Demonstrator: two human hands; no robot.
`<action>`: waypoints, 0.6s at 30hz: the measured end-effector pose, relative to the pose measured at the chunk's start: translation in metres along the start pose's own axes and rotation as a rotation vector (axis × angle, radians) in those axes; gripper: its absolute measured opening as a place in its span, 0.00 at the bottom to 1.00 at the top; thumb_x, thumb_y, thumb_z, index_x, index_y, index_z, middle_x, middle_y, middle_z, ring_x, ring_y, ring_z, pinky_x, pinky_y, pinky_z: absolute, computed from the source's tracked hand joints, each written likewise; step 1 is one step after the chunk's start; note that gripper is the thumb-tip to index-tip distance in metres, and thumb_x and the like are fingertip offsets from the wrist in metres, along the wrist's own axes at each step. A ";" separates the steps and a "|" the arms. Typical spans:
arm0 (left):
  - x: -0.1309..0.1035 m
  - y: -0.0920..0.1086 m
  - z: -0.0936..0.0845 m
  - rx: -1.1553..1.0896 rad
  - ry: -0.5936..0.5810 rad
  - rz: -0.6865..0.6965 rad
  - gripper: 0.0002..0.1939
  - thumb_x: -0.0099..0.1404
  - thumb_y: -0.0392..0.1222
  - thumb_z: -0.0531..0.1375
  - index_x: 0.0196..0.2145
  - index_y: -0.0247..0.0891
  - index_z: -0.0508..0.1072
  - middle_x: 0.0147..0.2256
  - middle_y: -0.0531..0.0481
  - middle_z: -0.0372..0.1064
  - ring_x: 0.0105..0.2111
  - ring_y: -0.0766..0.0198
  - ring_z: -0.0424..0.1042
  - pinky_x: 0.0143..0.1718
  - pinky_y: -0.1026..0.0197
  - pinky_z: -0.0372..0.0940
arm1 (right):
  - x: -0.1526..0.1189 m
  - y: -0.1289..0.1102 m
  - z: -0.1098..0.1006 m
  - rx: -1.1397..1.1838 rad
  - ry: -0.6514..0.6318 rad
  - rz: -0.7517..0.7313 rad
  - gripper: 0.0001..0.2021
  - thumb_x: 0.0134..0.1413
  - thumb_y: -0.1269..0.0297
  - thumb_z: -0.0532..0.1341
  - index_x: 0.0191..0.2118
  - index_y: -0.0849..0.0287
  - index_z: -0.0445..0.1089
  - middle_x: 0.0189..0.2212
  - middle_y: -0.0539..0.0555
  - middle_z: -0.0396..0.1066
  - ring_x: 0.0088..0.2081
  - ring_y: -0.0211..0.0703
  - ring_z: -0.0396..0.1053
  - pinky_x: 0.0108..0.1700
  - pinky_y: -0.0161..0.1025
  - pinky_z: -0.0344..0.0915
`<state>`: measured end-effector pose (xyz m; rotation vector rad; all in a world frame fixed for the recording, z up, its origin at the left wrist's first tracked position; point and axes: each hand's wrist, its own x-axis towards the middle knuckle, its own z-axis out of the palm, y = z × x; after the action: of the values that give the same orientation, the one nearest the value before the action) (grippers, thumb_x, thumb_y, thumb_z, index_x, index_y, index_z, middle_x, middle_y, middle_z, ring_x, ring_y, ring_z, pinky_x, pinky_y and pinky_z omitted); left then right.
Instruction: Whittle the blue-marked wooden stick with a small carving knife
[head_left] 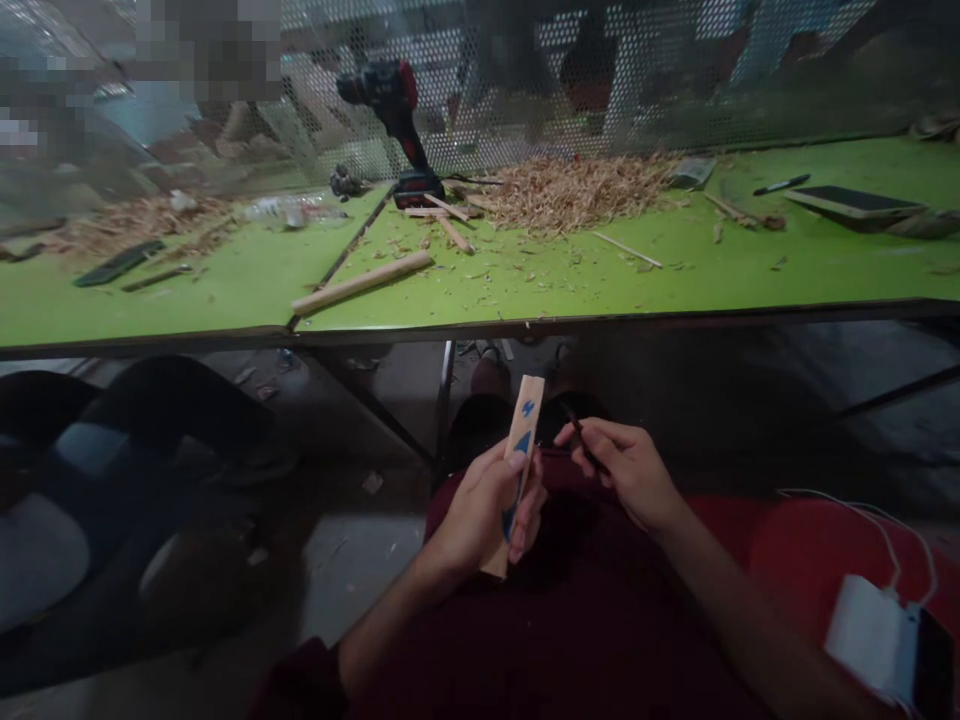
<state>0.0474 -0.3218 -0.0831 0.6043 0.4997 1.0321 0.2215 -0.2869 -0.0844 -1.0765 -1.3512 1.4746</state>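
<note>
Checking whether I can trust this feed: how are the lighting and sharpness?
Head view: the green tabletop is bright, the space beneath dim; the wooden piece in the left hand reads clearly, but the dark tool in the right hand is hard to make out; shapes behind the perforated screen look soft, and patches at top left are pixelated.

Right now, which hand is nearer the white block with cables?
Right. The right hand, holding a thin dark tool, is ahead and to the left of the white block; the left hand, gripping the wooden piece, is farther left.
</note>
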 end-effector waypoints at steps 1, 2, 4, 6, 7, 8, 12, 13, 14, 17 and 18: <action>0.001 0.001 -0.001 -0.039 -0.006 0.002 0.12 0.69 0.46 0.51 0.33 0.36 0.66 0.15 0.58 0.58 0.08 0.73 0.52 0.07 0.72 0.53 | 0.001 0.003 0.002 0.089 0.010 0.024 0.20 0.59 0.47 0.59 0.34 0.61 0.74 0.17 0.46 0.56 0.18 0.30 0.48 0.20 0.32 0.41; 0.001 0.002 -0.002 -0.077 -0.008 0.003 0.13 0.70 0.47 0.50 0.33 0.36 0.66 0.15 0.58 0.57 0.09 0.73 0.52 0.07 0.72 0.52 | 0.002 0.005 0.004 0.176 0.024 0.041 0.20 0.59 0.47 0.59 0.33 0.61 0.74 0.17 0.46 0.55 0.18 0.30 0.48 0.20 0.32 0.39; 0.002 0.005 -0.004 -0.138 0.005 0.018 0.15 0.71 0.46 0.48 0.32 0.36 0.67 0.16 0.58 0.57 0.10 0.73 0.52 0.07 0.72 0.52 | 0.004 0.010 0.006 0.323 0.064 0.052 0.20 0.58 0.46 0.59 0.32 0.61 0.73 0.16 0.45 0.52 0.17 0.29 0.47 0.20 0.33 0.38; 0.001 0.008 -0.006 -0.168 0.029 0.053 0.15 0.71 0.45 0.47 0.32 0.36 0.67 0.17 0.57 0.56 0.11 0.73 0.51 0.08 0.73 0.53 | 0.007 0.012 0.004 0.407 0.103 0.049 0.20 0.58 0.47 0.60 0.31 0.61 0.73 0.16 0.45 0.51 0.17 0.28 0.45 0.20 0.33 0.37; 0.001 0.009 -0.006 -0.174 0.038 0.071 0.15 0.71 0.44 0.46 0.33 0.36 0.67 0.17 0.58 0.56 0.11 0.73 0.51 0.08 0.73 0.53 | 0.008 0.012 0.002 0.430 0.122 0.050 0.20 0.58 0.47 0.60 0.31 0.62 0.73 0.16 0.44 0.50 0.16 0.27 0.45 0.20 0.33 0.37; 0.001 0.009 -0.007 -0.177 0.044 0.086 0.15 0.72 0.44 0.46 0.33 0.36 0.67 0.17 0.58 0.56 0.11 0.73 0.51 0.08 0.73 0.53 | 0.008 0.012 0.000 0.442 0.137 0.054 0.20 0.58 0.47 0.61 0.31 0.62 0.73 0.16 0.44 0.50 0.16 0.27 0.45 0.20 0.33 0.38; -0.001 0.008 -0.006 -0.151 0.051 0.115 0.16 0.71 0.46 0.46 0.33 0.36 0.67 0.17 0.57 0.56 0.11 0.73 0.51 0.08 0.73 0.53 | 0.010 0.012 -0.008 0.463 0.151 0.062 0.20 0.58 0.47 0.60 0.30 0.62 0.73 0.15 0.44 0.51 0.15 0.25 0.45 0.20 0.31 0.39; -0.001 0.007 -0.005 -0.135 0.052 0.125 0.16 0.71 0.46 0.46 0.33 0.36 0.68 0.17 0.57 0.56 0.11 0.73 0.51 0.09 0.72 0.53 | 0.010 0.012 -0.009 0.477 0.148 0.065 0.20 0.58 0.47 0.60 0.30 0.62 0.72 0.15 0.44 0.50 0.15 0.25 0.45 0.20 0.31 0.40; -0.002 0.006 -0.004 -0.113 0.052 0.140 0.16 0.71 0.47 0.47 0.34 0.36 0.68 0.17 0.57 0.57 0.11 0.72 0.52 0.09 0.72 0.53 | 0.011 0.013 -0.009 0.497 0.143 0.071 0.21 0.59 0.46 0.60 0.30 0.62 0.72 0.15 0.43 0.49 0.15 0.25 0.45 0.20 0.31 0.40; -0.003 0.006 -0.003 -0.043 0.041 0.182 0.14 0.70 0.48 0.49 0.34 0.36 0.67 0.16 0.57 0.58 0.11 0.72 0.53 0.10 0.71 0.54 | 0.012 0.016 -0.008 0.565 0.127 0.111 0.22 0.58 0.45 0.60 0.28 0.61 0.70 0.13 0.42 0.45 0.14 0.26 0.42 0.18 0.31 0.39; -0.002 0.006 -0.003 -0.028 0.038 0.186 0.14 0.70 0.48 0.49 0.34 0.37 0.67 0.16 0.57 0.58 0.11 0.72 0.53 0.10 0.71 0.54 | 0.013 0.016 -0.007 0.582 0.121 0.123 0.22 0.58 0.45 0.60 0.27 0.61 0.69 0.13 0.41 0.43 0.14 0.26 0.41 0.18 0.31 0.39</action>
<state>0.0405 -0.3210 -0.0810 0.6155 0.4675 1.2271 0.2244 -0.2737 -0.1018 -0.8563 -0.7066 1.7157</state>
